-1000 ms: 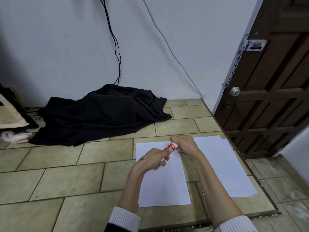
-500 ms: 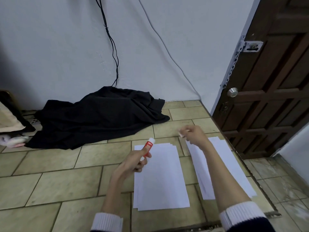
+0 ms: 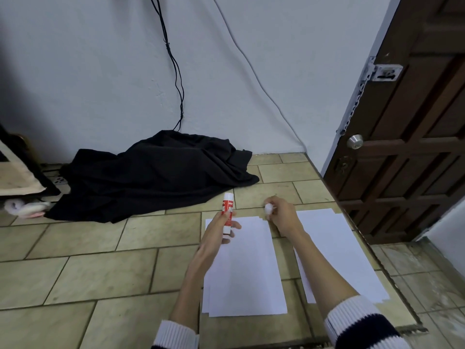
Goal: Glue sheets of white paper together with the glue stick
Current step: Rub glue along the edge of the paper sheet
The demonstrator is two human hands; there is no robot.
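My left hand grips a red and white glue stick upright above the top left corner of a stack of white paper on the tiled floor. The stick's cap is off. My right hand pinches the small white cap just above the gap between that stack and a second pile of white sheets further right. Both forearms cover parts of the sheets.
A black cloth lies heaped against the wall behind the papers, with black cables running down into it. A brown wooden door with a knob stands at the right. A floor edge drops off beside the right pile.
My hands pulled apart and the cap came off the glue stick into my right hand. The left hand has turned the stick upright and moved it left, over the stack's corner.
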